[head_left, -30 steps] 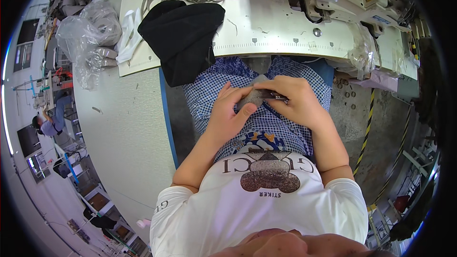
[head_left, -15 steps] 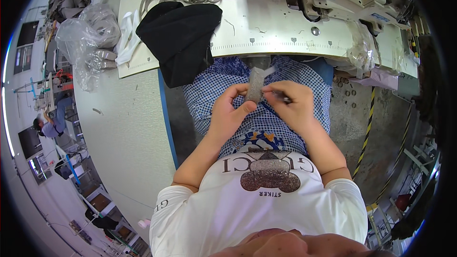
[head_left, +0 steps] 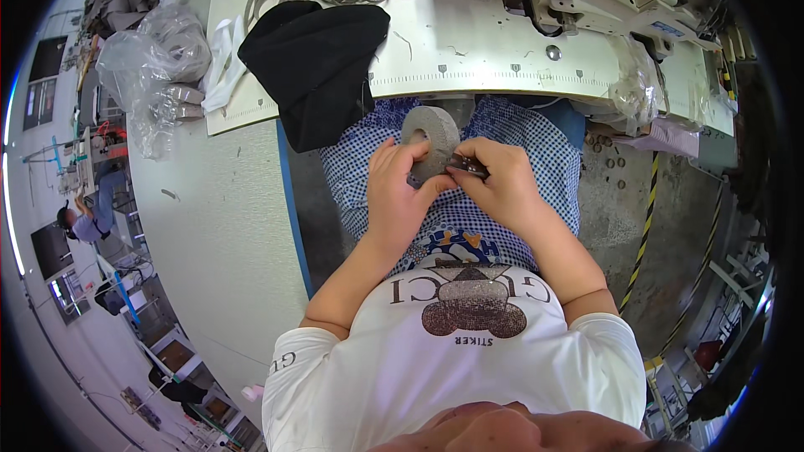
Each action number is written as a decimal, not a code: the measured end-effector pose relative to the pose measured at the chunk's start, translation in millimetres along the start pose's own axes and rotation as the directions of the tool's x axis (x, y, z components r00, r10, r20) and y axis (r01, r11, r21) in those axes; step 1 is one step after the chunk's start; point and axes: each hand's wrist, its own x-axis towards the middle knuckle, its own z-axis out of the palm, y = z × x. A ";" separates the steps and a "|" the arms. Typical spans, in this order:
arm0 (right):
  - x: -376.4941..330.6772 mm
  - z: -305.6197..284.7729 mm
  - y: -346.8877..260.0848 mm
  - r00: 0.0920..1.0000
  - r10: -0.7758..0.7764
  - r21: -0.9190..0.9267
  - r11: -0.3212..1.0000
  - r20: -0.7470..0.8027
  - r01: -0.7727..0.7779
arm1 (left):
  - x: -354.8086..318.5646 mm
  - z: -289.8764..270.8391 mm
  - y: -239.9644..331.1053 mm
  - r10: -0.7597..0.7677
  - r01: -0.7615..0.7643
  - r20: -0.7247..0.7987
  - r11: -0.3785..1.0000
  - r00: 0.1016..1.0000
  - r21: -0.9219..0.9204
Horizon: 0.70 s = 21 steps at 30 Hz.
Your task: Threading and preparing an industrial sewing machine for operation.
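A: Where is the roll of grey woven tape (head_left: 444,139) sitting, and how are the hands grasping it?

B: It is standing between them, above the blue-checked apron (head_left: 540,138). The left hand (head_left: 394,192) is pinching the ring wall, fingers apparently curling into the central hole, thumb lying along the near edge. The right hand (head_left: 504,177) is clasping a dark hand tool (head_left: 471,166), possibly snips, close beside the roll's near right edge; whether the tip is touching is not showing.

A: What is good handling requiring here?

B: In my judgement, the left pinch should be staying firm, so that no layers are slipping sideways, with the thumb keeping clear of the tip and the right fingers working only the outermost layer.

A: And its orientation?

B: The open face is pointing upward and leftward over the left fingers; the hole's axis is slanting down toward the right hand. The ring's longest visible span is running from beyond the grip back toward the left thumb.
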 end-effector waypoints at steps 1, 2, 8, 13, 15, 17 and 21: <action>0.9 -0.6 0.7 1.000 -0.003 0.001 1.000 0.001 0.003 | -2.9 4.2 -0.6 -0.131 0.136 0.034 0.959 0.991 -0.249; 1.5 -1.7 1.9 0.997 -0.083 -0.029 0.996 0.011 0.083 | -5.9 8.6 -1.1 -0.247 0.264 0.098 0.839 0.964 -0.476; 1.4 3.5 15.6 0.878 -0.475 -0.219 0.852 0.062 0.476 | -1.2 14.3 -4.5 -0.376 0.534 0.482 0.043 0.791 -0.844; 4.3 2.6 15.3 0.847 -0.486 -0.239 0.815 0.215 0.528 | 4.8 11.9 -20.4 -0.326 0.615 0.619 -0.129 0.714 -0.778; -2.8 5.0 19.6 0.825 -0.447 -0.206 0.822 0.346 0.532 | 9.2 8.6 -22.3 -0.452 0.506 0.538 -0.200 0.712 -0.839; -5.5 4.9 19.4 0.806 -0.429 -0.190 0.823 0.408 0.535 | 20.0 -3.4 -25.2 -0.476 0.469 0.484 -0.160 0.734 -0.869; -3.9 1.3 11.9 0.905 -0.363 -0.072 0.919 0.221 0.387 | 24.6 -10.6 -25.4 -0.495 0.414 0.406 -0.100 0.768 -0.905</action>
